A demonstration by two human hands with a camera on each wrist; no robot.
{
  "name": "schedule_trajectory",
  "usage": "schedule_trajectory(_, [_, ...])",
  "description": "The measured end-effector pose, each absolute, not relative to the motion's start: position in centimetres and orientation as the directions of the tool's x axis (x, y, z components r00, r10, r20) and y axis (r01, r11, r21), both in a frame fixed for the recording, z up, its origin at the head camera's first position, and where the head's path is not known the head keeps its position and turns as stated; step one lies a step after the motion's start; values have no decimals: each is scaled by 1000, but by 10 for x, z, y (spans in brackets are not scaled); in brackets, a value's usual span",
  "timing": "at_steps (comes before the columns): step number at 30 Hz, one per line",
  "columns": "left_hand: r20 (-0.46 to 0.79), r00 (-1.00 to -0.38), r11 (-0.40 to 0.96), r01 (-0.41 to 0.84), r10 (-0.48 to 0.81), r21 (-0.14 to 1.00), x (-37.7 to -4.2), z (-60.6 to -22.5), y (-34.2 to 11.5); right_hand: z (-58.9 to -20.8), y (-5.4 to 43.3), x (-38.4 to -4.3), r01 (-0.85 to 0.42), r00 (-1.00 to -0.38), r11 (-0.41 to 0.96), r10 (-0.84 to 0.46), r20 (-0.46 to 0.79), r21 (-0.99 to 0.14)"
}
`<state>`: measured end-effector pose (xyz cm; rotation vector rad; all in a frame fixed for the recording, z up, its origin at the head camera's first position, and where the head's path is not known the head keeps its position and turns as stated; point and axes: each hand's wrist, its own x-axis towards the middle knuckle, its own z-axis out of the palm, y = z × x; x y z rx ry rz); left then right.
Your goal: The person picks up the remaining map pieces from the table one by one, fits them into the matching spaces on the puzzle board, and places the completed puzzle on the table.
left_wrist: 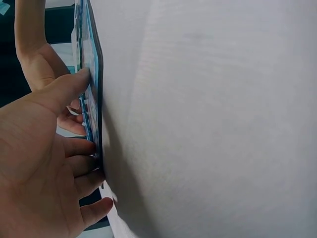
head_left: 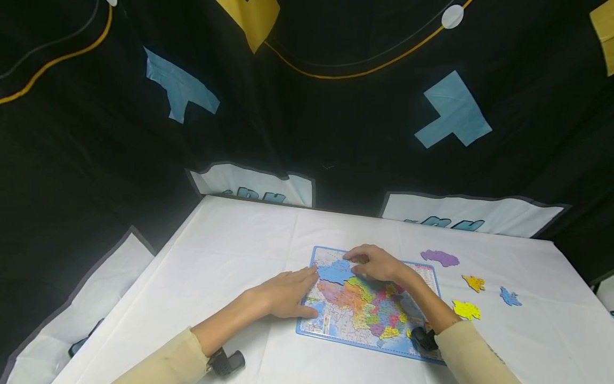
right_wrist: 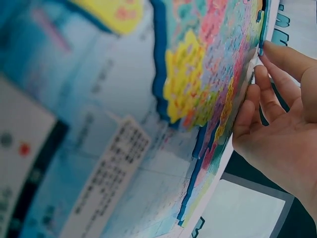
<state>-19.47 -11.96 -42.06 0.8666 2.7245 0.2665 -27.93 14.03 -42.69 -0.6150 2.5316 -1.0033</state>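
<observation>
A map puzzle board (head_left: 339, 346) with a blue border lies on the white table. My left hand (head_left: 291, 294) rests along its left edge, fingers straight and thumb over the border; in the left wrist view the fingertips (left_wrist: 89, 183) touch the rim. At the board's upper left, my right hand (head_left: 376, 263) holds the right end of a large blue puzzle piece (head_left: 333, 271) between thumb and bent fingers. The right wrist view has its fingertips (right_wrist: 251, 94) low over the map. Orange, green, pink and yellow pieces (right_wrist: 185, 79) sit on the board, partly hidden by the right forearm.
Right of the board lie loose pieces: a purple one (head_left: 440, 258), an orange one (head_left: 474, 282), a yellow one (head_left: 466, 310) and a small blue one (head_left: 510, 296). A black curtain (head_left: 316, 133) hangs behind the white table (head_left: 240, 240).
</observation>
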Motion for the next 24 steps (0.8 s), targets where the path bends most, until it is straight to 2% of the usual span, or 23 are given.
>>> schedule_trajectory(24, [-180, -795, 808, 532, 580, 254, -193, -422, -120, -428, 139, -280, -260, -847, 650, -509, -155, -714])
